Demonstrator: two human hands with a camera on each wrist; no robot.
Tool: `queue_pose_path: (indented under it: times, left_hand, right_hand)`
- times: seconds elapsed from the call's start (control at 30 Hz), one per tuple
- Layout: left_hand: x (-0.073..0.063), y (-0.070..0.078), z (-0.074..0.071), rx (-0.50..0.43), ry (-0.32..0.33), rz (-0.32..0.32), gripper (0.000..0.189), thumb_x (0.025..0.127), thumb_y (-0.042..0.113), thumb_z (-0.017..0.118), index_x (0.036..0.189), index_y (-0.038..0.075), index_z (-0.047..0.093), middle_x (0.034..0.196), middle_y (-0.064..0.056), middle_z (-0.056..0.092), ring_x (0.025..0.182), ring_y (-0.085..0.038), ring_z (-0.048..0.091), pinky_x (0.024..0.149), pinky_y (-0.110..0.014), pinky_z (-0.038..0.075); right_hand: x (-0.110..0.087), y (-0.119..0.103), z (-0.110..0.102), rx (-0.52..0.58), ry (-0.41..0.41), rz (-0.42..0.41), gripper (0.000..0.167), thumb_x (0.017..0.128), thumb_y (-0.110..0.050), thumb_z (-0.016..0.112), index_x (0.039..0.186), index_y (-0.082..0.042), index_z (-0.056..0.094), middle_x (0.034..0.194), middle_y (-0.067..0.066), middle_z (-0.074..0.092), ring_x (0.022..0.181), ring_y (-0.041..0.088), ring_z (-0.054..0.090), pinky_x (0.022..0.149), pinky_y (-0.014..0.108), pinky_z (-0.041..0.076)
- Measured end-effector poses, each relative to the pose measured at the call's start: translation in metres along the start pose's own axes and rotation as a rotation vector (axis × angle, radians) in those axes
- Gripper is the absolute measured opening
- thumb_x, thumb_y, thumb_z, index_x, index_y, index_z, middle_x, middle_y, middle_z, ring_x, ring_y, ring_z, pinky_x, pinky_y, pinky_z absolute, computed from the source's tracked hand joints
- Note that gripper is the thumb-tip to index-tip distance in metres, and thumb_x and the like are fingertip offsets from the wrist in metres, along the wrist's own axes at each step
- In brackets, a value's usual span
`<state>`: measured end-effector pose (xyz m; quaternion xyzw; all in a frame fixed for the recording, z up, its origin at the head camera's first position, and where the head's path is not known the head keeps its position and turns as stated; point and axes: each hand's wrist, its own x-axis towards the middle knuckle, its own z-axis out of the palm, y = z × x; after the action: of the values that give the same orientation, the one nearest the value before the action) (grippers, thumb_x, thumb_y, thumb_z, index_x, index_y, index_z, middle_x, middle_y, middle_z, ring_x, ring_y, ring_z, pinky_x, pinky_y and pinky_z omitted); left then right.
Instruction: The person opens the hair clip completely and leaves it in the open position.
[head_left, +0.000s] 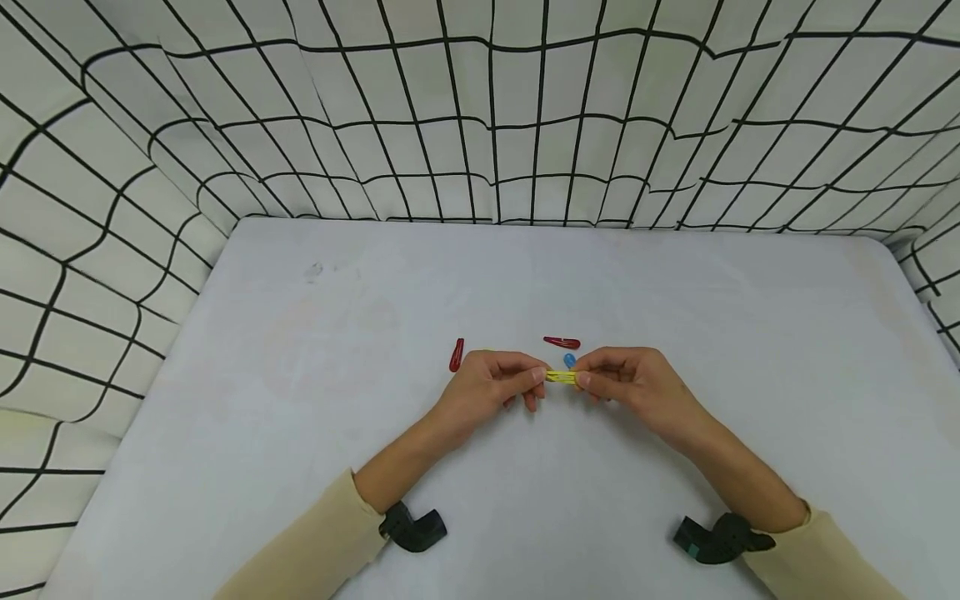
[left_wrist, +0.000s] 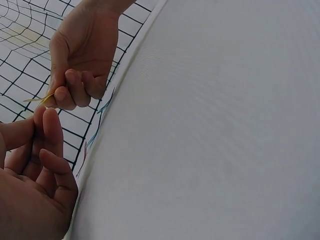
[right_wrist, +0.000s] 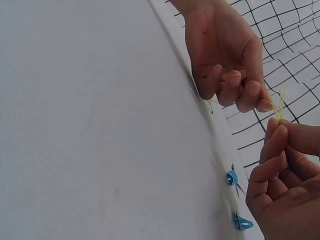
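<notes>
A yellow snap hair clip is held level between both hands above the table. My left hand pinches its left end, and my right hand pinches the other. From the right wrist view, the yellow clip looks sprung apart into a V. Just beyond the fingers lie a blue clip, partly hidden by the right hand, and a red snap clip. Another red clip lies left of the left hand. The right wrist view shows two blue clips near the right hand.
The white table spreads around the hands. Behind it and at the sides rises a white wall with a black grid. A pale greenish clip shows partly behind the left hand. Black wrist devices sit at both sleeves.
</notes>
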<state>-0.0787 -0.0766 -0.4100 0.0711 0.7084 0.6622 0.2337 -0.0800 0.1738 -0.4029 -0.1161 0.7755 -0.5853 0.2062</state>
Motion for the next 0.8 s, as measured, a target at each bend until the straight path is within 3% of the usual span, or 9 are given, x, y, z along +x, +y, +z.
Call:
queue_pose_path:
  times: [0.43, 0.6, 0.8]
  left_hand:
    - [0.0000, 0.0009, 0.0033, 0.037, 0.029, -0.009, 0.019, 0.101, 0.021, 0.069, 0.106, 0.005, 0.078, 0.079, 0.005, 0.072, 0.071, -0.015, 0.065, 0.062, -0.021, 0.042]
    - [0.0003, 0.0032, 0.0053, 0.038, 0.041, -0.026, 0.022, 0.101, 0.021, 0.067, 0.104, 0.000, 0.075, 0.078, 0.003, 0.068, 0.070, -0.015, 0.062, 0.060, -0.021, 0.043]
    - [0.0007, 0.0039, 0.0064, 0.043, 0.060, -0.024, 0.024, 0.101, 0.019, 0.065, 0.100, -0.003, 0.073, 0.076, 0.001, 0.066, 0.068, -0.014, 0.061, 0.059, -0.022, 0.043]
  right_hand:
    - [-0.0015, 0.0015, -0.0007, 0.021, 0.000, 0.012, 0.018, 0.100, -0.023, 0.071, 0.114, -0.011, 0.073, 0.088, 0.007, 0.066, 0.079, 0.022, 0.062, 0.069, 0.026, 0.051]
    - [-0.0018, 0.0008, 0.0028, -0.043, 0.027, -0.061, 0.016, 0.099, -0.017, 0.072, 0.114, -0.011, 0.072, 0.098, 0.013, 0.071, 0.083, 0.022, 0.068, 0.072, 0.026, 0.055]
    - [-0.0026, -0.0009, 0.0080, -0.169, 0.083, -0.176, 0.014, 0.096, -0.012, 0.075, 0.110, -0.015, 0.074, 0.101, 0.003, 0.073, 0.088, 0.013, 0.066, 0.073, 0.025, 0.055]
